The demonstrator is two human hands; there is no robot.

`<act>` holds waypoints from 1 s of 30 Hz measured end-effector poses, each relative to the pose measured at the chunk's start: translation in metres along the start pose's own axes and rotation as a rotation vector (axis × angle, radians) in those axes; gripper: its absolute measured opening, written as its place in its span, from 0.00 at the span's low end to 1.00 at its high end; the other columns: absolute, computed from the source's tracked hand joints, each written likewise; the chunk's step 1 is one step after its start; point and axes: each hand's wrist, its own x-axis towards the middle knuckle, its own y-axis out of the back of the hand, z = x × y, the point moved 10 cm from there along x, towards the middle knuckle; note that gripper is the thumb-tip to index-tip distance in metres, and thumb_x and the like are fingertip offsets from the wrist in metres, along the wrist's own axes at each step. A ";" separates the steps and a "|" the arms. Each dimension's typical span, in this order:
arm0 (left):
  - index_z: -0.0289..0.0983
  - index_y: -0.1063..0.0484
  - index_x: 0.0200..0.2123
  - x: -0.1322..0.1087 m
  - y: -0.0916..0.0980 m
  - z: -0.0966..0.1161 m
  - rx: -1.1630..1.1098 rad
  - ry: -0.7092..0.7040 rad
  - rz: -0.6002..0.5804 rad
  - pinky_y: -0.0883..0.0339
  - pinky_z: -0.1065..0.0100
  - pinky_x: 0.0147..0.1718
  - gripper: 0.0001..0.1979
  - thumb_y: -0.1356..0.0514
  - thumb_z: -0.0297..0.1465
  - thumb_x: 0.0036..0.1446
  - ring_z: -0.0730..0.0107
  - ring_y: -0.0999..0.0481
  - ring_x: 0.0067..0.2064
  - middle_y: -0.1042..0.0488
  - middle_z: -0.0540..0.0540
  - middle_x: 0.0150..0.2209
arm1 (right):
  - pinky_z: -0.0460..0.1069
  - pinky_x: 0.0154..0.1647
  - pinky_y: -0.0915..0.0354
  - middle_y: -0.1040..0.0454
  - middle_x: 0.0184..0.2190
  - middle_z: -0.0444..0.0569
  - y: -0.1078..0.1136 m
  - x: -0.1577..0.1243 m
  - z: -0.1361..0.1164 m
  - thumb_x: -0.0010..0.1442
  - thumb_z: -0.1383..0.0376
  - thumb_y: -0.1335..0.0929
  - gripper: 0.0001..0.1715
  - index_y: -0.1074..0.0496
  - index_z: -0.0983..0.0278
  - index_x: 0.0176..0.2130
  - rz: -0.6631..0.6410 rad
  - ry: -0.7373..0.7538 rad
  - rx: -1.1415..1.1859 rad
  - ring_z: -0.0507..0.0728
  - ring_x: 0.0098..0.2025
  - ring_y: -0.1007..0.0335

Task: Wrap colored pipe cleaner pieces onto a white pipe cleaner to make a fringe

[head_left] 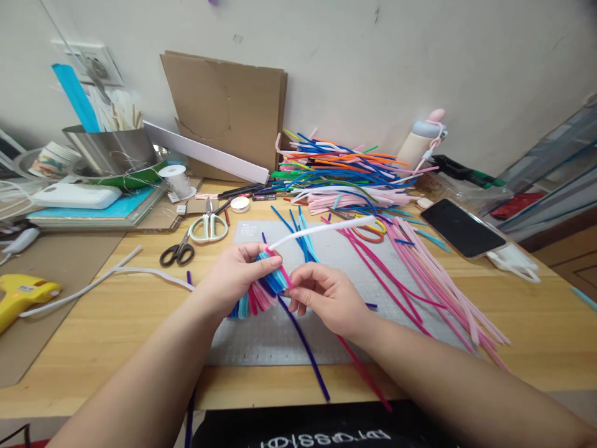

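Above a grey cutting mat (224, 348), my left hand (240, 270) is closed on a woven piece of pipe cleaners (254, 298) in blue, light blue, pink and purple. A white pipe cleaner (321, 230) sticks out from its top toward the right. My right hand (326, 295) pinches a hot-pink pipe cleaner (284, 274) at the piece's right edge; a pink length trails below that hand. A dark purple pipe cleaner (308, 354) hangs down from the piece. The underside of the piece is hidden by my fingers.
Loose pink pipe cleaners (433, 280) lie at right, near a phone (461, 227). A big multicoloured pile of pipe cleaners (345, 168) sits at the back. Scissors (209, 227), a yellow glue gun (25, 295) and a thread spool (177, 182) are to the left.
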 end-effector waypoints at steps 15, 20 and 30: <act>0.37 0.31 0.26 -0.024 0.023 0.043 -0.049 -0.327 0.190 0.36 0.73 0.15 0.09 0.36 0.35 0.43 0.73 0.30 0.19 0.28 0.50 0.20 | 0.49 0.27 0.38 0.33 0.22 0.48 -0.009 -0.049 -0.104 0.57 0.69 0.39 0.11 0.33 0.62 0.25 -0.033 0.535 -0.615 0.54 0.26 0.35; 0.37 0.30 0.26 -0.030 0.012 0.045 0.043 -0.324 0.135 0.37 0.73 0.13 0.08 0.36 0.34 0.43 0.72 0.30 0.18 0.29 0.51 0.20 | 0.44 0.21 0.41 0.33 0.22 0.44 -0.015 -0.033 -0.057 0.60 0.61 0.40 0.10 0.33 0.63 0.36 -0.084 0.127 -0.561 0.49 0.21 0.37; 0.34 0.31 0.26 -0.026 -0.006 0.035 -0.055 -0.309 -0.177 0.36 0.73 0.20 0.08 0.35 0.31 0.43 0.74 0.31 0.23 0.30 0.49 0.23 | 0.41 0.16 0.45 0.33 0.21 0.42 -0.018 -0.027 -0.025 0.57 0.55 0.37 0.15 0.38 0.65 0.34 -0.089 -0.101 -0.029 0.47 0.19 0.37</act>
